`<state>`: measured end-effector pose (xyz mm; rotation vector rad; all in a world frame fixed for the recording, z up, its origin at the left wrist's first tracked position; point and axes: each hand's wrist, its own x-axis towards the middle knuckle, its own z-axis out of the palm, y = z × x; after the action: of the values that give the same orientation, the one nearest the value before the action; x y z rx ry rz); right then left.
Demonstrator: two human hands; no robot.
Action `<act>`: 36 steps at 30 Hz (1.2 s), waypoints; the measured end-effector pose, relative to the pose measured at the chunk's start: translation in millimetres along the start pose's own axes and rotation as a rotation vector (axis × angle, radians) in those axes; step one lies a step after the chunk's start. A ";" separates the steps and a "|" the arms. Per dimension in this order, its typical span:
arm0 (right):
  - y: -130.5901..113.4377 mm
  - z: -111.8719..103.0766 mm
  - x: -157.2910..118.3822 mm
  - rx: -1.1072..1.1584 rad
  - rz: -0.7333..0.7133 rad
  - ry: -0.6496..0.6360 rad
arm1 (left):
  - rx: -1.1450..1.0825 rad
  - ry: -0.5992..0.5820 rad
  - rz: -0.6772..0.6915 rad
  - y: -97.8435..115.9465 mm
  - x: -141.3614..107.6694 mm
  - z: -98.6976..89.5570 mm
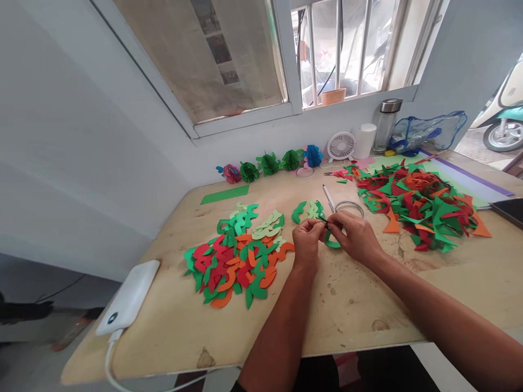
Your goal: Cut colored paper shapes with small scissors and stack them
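Observation:
My left hand (307,243) and my right hand (353,237) meet above the plywood table (347,294), fingertips pinching a small dark pointed tool (322,220). A curled green paper strip (332,243) loops below the fingers, partly hidden by them. Left of my hands lies a heap of wavy red, orange and green paper cutouts (232,264). A few pale and dark green wavy strips (306,211) lie just beyond my hands. To the right is a heap of pointed green, red and orange paper pieces (423,207).
A metal ring (349,208) and a pen-like white tool (328,197) lie just beyond my right hand. Paper flowers (269,164) line the wall. A white power bank (127,296) with a cable sits at the near left edge. A small white fan (341,146) and a glass bottle (386,125) stand behind.

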<state>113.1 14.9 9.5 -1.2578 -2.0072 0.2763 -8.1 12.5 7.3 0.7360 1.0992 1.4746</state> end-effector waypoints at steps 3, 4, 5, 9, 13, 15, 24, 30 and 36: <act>-0.5 -0.5 1.1 0.033 0.011 0.009 | 0.016 0.004 0.003 -0.3 0.0 -0.2; -1.0 -0.7 1.4 0.042 0.016 0.011 | 0.018 0.003 0.003 -0.5 0.1 -0.3; -1.7 -1.0 1.8 0.053 0.024 0.012 | 0.019 0.002 0.006 -0.7 0.3 -0.4; -2.0 -3.3 3.7 0.112 0.112 0.011 | 0.009 -0.004 0.026 -1.6 1.3 -0.4; 8.9 -8.4 8.2 0.153 0.237 0.023 | 0.003 -0.027 0.007 -2.6 1.5 0.0; 18.6 -12.2 11.1 0.126 0.281 0.044 | 0.006 -0.048 -0.012 -3.2 1.1 -0.1; 51.3 -19.2 12.9 -0.322 0.359 0.024 | 0.017 -0.119 -0.035 -9.5 1.5 -2.0; 38.3 -21.1 15.7 0.191 0.320 -0.015 | 0.099 -0.180 0.092 -12.7 2.2 -3.3; 22.1 -22.7 15.8 0.757 0.444 -0.252 | 0.272 -0.221 0.257 -10.0 -0.6 -5.1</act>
<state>139.9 34.9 21.3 -1.1671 -1.5297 1.3237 -8.6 10.4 -3.8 1.2399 1.0741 1.4274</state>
